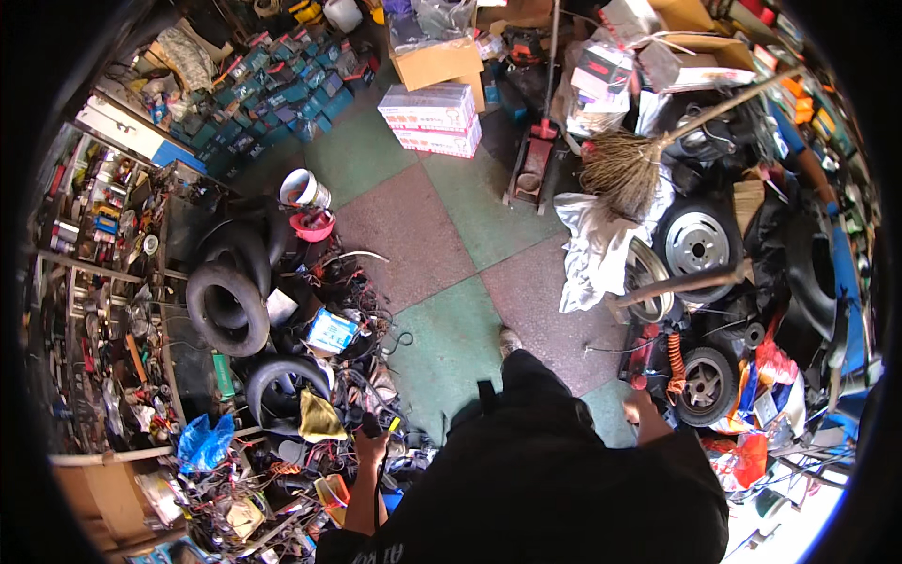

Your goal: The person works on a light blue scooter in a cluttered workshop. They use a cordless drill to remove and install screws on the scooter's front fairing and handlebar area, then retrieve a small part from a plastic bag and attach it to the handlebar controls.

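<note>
At the lower left, my left hand (368, 444) is closed round a dark object (371, 423), probably a tool, with a black cord hanging below it; its exact kind is unclear. Tangled cables, a yellow cloth (321, 418) and assorted parts lie around that hand. At the lower right, my right hand (639, 409) hangs beside my dark clothing, near a small wheel with a tire (703, 385) and a red and black object (644, 357); its finger posture is too small to make out. My shoe (510, 343) is on the checkered floor (432, 348) between the piles.
Inner tubes (225, 305) and crowded shelves (108, 282) line the left. Teal cases (291, 94) fill the upper left. White boxes (427, 132) and a floor jack (531, 179) stand ahead. A straw broom (629, 174), white sheeting (587, 244) and wheels (697, 246) crowd the right.
</note>
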`<state>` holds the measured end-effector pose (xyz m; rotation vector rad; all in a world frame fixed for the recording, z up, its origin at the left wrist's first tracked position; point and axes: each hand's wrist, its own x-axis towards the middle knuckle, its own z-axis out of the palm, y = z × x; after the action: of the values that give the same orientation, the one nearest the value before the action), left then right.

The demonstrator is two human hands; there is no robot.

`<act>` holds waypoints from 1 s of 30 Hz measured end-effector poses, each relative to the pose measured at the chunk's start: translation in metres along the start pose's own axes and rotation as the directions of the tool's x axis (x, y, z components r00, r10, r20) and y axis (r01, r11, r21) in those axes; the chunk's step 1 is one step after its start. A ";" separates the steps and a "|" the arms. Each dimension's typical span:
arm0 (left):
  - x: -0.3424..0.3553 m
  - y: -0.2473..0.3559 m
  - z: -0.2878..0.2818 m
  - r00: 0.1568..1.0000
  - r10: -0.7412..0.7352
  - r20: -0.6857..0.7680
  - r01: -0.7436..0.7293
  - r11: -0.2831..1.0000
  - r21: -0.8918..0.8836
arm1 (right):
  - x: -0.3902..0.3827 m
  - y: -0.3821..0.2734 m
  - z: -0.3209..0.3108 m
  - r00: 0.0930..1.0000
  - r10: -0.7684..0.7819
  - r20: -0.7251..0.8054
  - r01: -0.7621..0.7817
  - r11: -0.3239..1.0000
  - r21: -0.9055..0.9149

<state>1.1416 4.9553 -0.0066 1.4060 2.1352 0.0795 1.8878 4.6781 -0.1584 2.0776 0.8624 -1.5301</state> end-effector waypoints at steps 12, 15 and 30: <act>0.349 0.216 -0.034 0.947 -0.081 0.310 0.059 0.995 0.081 | 0.033 -0.606 -0.687 0.301 -0.575 -0.761 0.708 0.669 -0.226; 0.453 0.270 -0.046 0.941 -0.190 0.281 0.126 0.965 0.232 | 0.040 -0.708 -0.782 0.413 -0.615 -0.671 0.585 0.744 -0.322; 0.696 0.550 -0.162 0.960 -0.199 0.198 0.198 0.980 0.022 | 0.121 -0.970 -1.219 0.325 -0.501 -0.802 0.482 0.817 -0.316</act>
<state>1.3207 5.8387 0.0230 1.1410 2.0948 -0.1356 2.0838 6.2017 0.1293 2.7185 2.0328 -0.4748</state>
